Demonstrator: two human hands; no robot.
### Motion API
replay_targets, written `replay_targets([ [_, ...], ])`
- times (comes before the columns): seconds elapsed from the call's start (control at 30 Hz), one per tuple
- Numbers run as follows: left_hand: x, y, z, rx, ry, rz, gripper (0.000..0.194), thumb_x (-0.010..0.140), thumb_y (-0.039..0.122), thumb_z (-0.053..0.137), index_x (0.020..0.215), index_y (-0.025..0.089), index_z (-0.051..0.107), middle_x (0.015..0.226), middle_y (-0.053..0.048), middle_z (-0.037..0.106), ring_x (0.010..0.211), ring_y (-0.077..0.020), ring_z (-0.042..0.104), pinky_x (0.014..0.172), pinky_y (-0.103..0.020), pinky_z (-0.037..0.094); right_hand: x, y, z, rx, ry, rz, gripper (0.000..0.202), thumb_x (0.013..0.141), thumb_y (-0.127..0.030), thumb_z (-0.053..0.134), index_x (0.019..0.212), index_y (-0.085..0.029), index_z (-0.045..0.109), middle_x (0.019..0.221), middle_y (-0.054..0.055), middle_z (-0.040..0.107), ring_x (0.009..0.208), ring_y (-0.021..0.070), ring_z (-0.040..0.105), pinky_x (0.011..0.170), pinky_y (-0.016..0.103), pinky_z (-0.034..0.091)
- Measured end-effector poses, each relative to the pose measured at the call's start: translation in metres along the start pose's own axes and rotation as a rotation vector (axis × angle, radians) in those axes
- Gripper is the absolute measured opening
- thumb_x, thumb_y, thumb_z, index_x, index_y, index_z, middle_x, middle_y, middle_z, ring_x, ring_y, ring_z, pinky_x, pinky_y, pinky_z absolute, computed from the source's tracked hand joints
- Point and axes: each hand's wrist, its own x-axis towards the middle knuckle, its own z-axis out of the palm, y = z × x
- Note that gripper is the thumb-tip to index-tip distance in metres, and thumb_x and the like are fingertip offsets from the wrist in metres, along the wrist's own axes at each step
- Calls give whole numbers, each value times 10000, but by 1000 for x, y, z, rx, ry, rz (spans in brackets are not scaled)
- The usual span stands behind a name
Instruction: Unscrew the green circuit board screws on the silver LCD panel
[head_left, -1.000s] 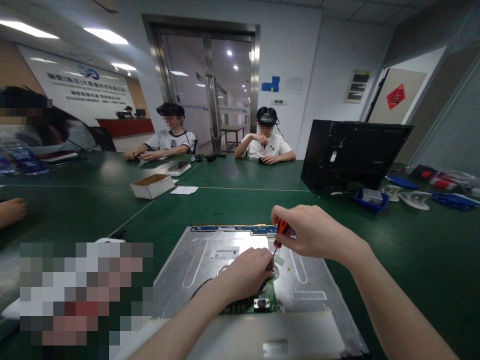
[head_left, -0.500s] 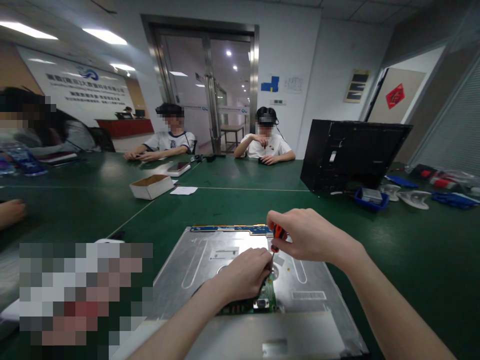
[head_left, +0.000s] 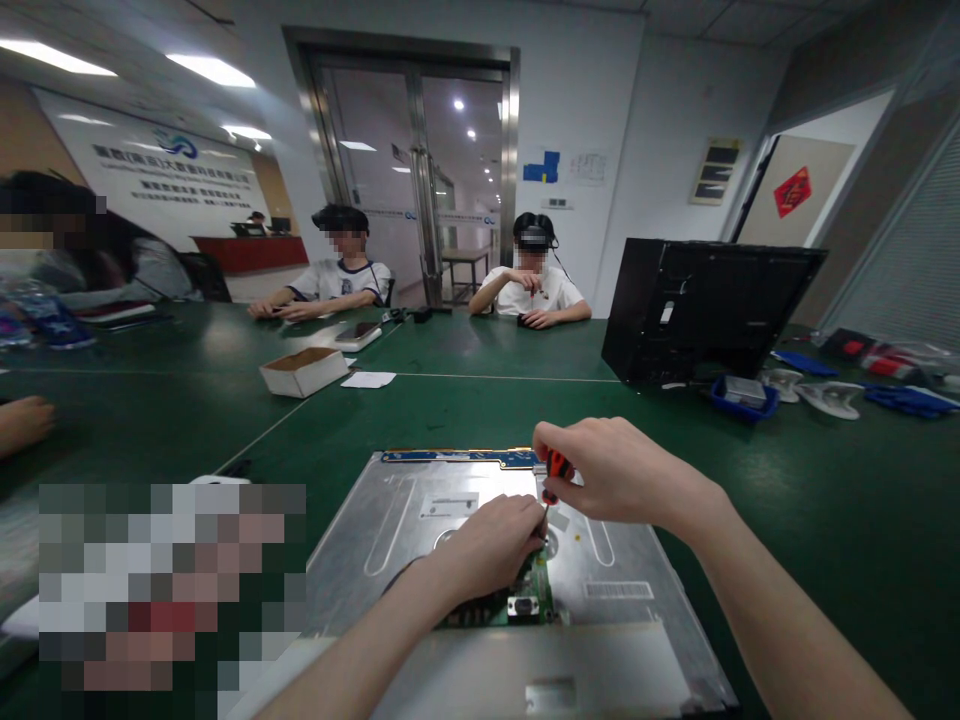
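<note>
My right hand (head_left: pixel 619 470) is closed around the orange-and-black handle of a screwdriver (head_left: pixel 556 470), held nearly upright with its thin shaft pointing down. Beside the shaft's lower end, the fingers of my left hand (head_left: pixel 495 545) are curled together; what lies between them is hidden. Both hands are over a flat metal display panel (head_left: pixel 619 560) lying on the table. A green circuit board (head_left: pixel 540 590) sits on the panel's back, partly covered by my left hand. Along the panel's far edge runs a blue circuit strip (head_left: pixel 450 457).
A black monitor casing (head_left: pixel 705 310) stands at the right, near a small blue tray (head_left: pixel 742 398) and blue gloves (head_left: pixel 907 400). Left of centre are a white open box (head_left: pixel 304 373) and some paper (head_left: pixel 369 380). Several people sit around the green table (head_left: pixel 480 410).
Almost nothing differs. Both hands, the screwdriver and the panel hold their places, with only a very slight shift of the view.
</note>
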Motion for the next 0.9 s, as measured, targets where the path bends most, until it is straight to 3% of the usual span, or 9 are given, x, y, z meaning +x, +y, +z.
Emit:
replay_targets([
  [0.9,-2,-2,-2,45,8,78,57,887,139,498,852,166,535,922,-83,640,800,-218,590,657,-302,414,-2,3,-1,9,14,16,143,841,-297,587,957,-232,533,826,4,692,688,167,604,534,267,235],
])
